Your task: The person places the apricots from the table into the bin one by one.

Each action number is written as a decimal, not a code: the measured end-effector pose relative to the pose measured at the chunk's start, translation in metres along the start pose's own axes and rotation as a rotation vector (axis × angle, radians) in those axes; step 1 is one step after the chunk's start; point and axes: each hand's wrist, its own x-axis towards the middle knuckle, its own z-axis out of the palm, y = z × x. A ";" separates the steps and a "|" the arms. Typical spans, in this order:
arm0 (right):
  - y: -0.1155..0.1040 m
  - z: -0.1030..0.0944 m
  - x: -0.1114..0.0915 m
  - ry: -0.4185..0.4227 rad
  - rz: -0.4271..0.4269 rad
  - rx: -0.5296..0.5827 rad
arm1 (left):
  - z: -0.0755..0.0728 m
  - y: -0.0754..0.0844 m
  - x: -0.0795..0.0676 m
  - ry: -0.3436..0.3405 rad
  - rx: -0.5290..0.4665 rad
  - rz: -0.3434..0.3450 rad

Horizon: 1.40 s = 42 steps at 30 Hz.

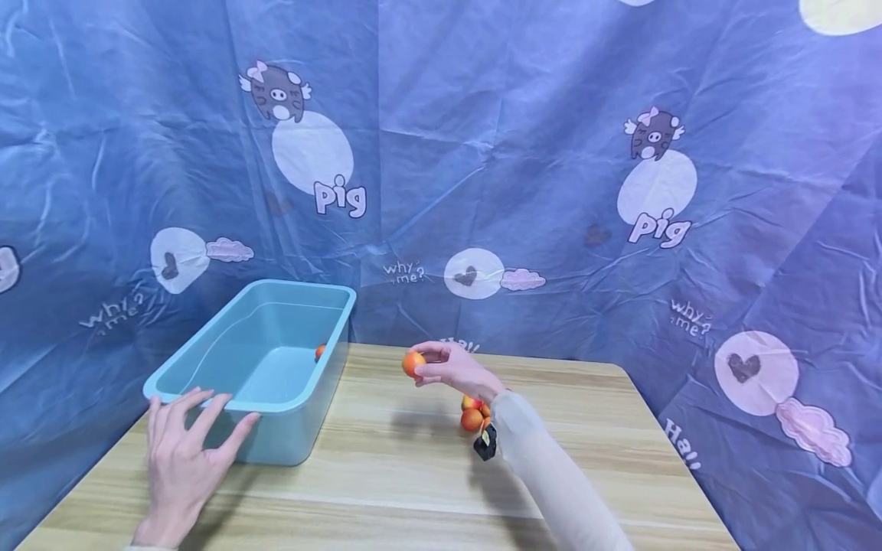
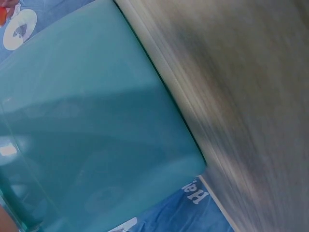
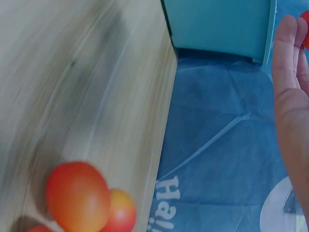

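My right hand (image 1: pixel 458 369) pinches a small round orange-red fruit (image 1: pixel 413 364) between thumb and fingers, held above the table. In the right wrist view that fruit (image 3: pixel 306 30) shows only in part at the fingertips. Across the near rim of a light blue plastic bin (image 1: pixel 272 436) rest the spread fingers of my left hand (image 1: pixel 182 448), its thumb along the outer front wall. Inside the bin, against its right wall, lies another orange fruit (image 1: pixel 320 352). Several red-orange fruits (image 3: pixel 79 197) sit together on the table, partly hidden behind my right wrist in the head view.
The bin stands on the left of a light wooden table (image 1: pixel 386 490). A blue printed cloth (image 1: pixel 427 153) hangs behind the table and down both sides. A small black object (image 1: pixel 485 442) is at my right wrist, beside the light sleeve (image 1: pixel 551 478).
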 end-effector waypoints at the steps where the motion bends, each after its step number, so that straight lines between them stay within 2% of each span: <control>1: -0.001 0.002 0.002 -0.008 -0.007 0.002 | 0.000 0.000 0.000 0.001 -0.001 0.000; 9: -0.012 0.024 0.022 -0.092 -0.043 0.049 | -0.001 0.001 0.000 0.008 -0.004 -0.004; 16: -0.023 0.048 0.040 -0.120 -0.075 0.088 | 0.000 0.000 -0.002 0.004 0.002 -0.006; 23: -0.029 0.066 0.051 -0.092 -0.070 0.087 | 0.000 -0.001 -0.002 0.003 0.012 -0.004; 32: -0.039 0.092 0.072 -0.074 -0.111 0.100 | 0.000 -0.002 -0.005 0.002 0.017 -0.018; 42: -0.045 0.119 0.086 0.003 -0.104 0.055 | 0.001 0.000 -0.002 0.000 0.010 -0.020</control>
